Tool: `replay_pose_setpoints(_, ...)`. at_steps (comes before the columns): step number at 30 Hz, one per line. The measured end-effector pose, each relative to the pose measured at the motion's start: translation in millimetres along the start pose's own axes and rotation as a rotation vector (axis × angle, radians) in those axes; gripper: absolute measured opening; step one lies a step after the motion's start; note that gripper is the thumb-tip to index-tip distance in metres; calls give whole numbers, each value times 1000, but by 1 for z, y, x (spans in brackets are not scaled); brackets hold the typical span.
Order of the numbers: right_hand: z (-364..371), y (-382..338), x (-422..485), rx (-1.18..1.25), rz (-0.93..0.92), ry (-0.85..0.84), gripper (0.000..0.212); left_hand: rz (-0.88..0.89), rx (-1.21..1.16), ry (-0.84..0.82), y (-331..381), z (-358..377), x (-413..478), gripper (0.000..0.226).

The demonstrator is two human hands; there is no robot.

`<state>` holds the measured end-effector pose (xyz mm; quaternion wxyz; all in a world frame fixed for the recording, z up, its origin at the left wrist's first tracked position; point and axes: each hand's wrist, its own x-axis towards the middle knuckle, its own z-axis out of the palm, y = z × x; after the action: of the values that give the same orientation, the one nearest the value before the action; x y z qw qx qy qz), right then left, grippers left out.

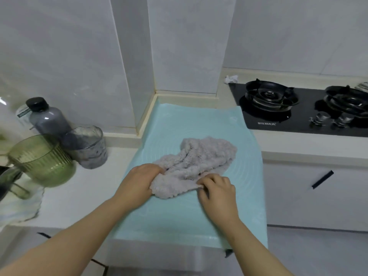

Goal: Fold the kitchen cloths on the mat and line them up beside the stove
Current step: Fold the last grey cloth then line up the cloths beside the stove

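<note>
- Kitchen cloth (196,162): this grey, fluffy cloth is lying bunched up in the middle of the blue mat (179,222). It is not folded yet.
- Its long way is running from the near left part of the mat toward the mat's far right corner, the corner closest to the stove (298,110).
- The near end of the cloth is sitting right under both hands. The rest is stretching away from the fingers, up the mat and to the right.
- The left hand (139,182) is lying knuckles-up on the near left end. Its fingers are curling down into the fluff and gripping a bunch of it.
- The right hand (216,189) is sitting just beside it, further right along the cloth's near edge. Its fingertips are pinching a thin bit of that edge. The thumb is hiding, so I cannot tell how it is helping.
- Both hands are touching the cloth, so neither one is nearer. The left one is holding the bigger lump.
- Both arms are coming in low over the mat's near edge and pointing inward like a V.
- I think the hands are getting ready to pull the near edge apart, sideways across the mat, to spread the cloth flat. The far end is lying loose and wrinkled, so it may be dragging along and staying lumpy.
</note>
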<state>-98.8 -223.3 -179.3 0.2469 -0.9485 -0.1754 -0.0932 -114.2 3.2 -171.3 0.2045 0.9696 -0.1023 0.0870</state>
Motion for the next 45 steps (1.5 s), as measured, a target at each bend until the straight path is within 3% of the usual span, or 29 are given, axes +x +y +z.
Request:
replay_pose_setpoints(5,12,0,-7,-124,-102,201,9,74,24,165,-15,19,-9,40)
replay_pose_setpoints(11,5,-14,-22,-81,-157,168,12,47,47,195,-5,15,-19,31)
replay_pose_setpoints(19,3,-35,-65,0,-56,72,23,55,109,182,-2,9,-40,34)
replay_pose_setpoints(22,-7,-43,-66,139,42,-23,31,-10,-133,158,0,4,-41,24)
replay_pose_setpoints(25,-15,-45,-62,308,184,-15,45,-87,-457,69,-2,-2,-44,32)
replay_pose_setpoints(27,-17,-40,-56,373,250,46,40,-80,-654,41,-5,-5,-44,37)
replay_pose_setpoints(30,-19,-31,-45,419,314,76,21,-110,-877,28,-14,-9,-40,26)
replay_pose_setpoints(32,-24,-26,-38,420,315,164,14,-221,-906,43,-16,-11,-32,17)
replay_pose_setpoints(35,-35,-16,-19,249,288,405,9,-309,-1014,247,-13,-7,-28,33)
replay_pose_setpoints(41,-17,3,7,200,306,171,30,-374,-865,521,8,-9,-11,17)
replay_pose_setpoints(45,-1,4,10,-4,235,136,35,-321,-695,426,21,-9,24,19)
